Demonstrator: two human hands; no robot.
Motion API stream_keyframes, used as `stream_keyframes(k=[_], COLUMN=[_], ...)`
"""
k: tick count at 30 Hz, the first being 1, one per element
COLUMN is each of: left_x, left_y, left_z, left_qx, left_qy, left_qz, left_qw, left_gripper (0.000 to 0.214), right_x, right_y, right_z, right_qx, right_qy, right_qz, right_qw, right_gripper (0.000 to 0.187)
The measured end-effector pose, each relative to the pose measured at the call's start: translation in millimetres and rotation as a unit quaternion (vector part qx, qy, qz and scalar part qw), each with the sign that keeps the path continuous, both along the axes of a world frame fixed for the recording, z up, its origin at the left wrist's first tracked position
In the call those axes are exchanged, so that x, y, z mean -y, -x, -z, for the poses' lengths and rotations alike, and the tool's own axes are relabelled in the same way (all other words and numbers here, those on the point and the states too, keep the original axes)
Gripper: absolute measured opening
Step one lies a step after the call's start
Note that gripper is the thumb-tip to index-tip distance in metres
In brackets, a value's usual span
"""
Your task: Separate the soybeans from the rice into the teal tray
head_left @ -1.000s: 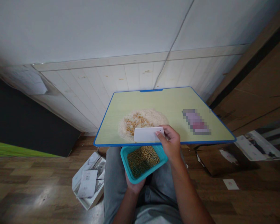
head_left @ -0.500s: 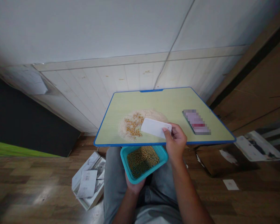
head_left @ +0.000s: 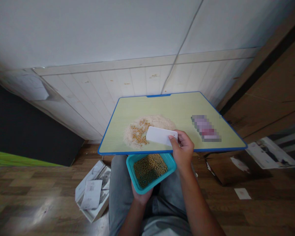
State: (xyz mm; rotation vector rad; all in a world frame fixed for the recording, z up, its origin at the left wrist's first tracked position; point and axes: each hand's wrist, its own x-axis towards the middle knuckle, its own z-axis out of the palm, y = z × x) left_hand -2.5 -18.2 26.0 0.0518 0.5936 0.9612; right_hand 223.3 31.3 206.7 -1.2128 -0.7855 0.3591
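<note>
Head view, and the right hand (head_left: 183, 150) pinches a white plastic scraper (head_left: 161, 135) by its right end, fingers curled tight, the blade resting on the rice pile (head_left: 162, 120) beside a patch of soybeans (head_left: 139, 131). Below the green table (head_left: 177, 103) edge, the left hand (head_left: 141, 196) cups a teal tray (head_left: 130, 167) of soybeans from underneath, its fingers mostly hidden. A blurred flat object (head_left: 206, 128) lies to the right, well clear. An open box (head_left: 92, 194) sits on the floor.
</note>
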Motion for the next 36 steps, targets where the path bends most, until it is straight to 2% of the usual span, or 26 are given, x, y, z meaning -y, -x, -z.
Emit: stream_keyframes(k=[5,14,23,30,36], left_x=[0.2,0.8,-0.7,-0.8,-0.5], left_y=[-1.7,1.9,-1.1,-2.2,-6.1], left_z=[-8.9,-2.3,-10.2,-10.9,-21.4], left_qx=[-0.008,-0.008,-0.002,0.005,0.013], left_qy=[0.016,0.012,-0.017,-0.01,0.001], left_qz=[0.001,0.002,0.019,0.016,0.006], left_qw=[1.0,1.0,1.0,1.0,1.0], left_gripper=[0.036,0.033,0.036,0.038,0.036], right_x=[0.6,1.7,2.0,1.7,1.6], right_y=[0.6,0.4,1.1,1.3,1.6], right_z=[-2.6,-4.8,-5.1,-7.2,-8.4], right_qx=[-0.003,-0.013,-0.018,-0.032,-0.045], right_qy=[0.009,0.006,0.01,0.011,0.015], right_qz=[-0.018,-0.023,-0.047,-0.046,-0.05], right_qw=[1.0,1.0,0.999,0.998,0.998], right_gripper=[0.017,0.018,0.017,0.018,0.021])
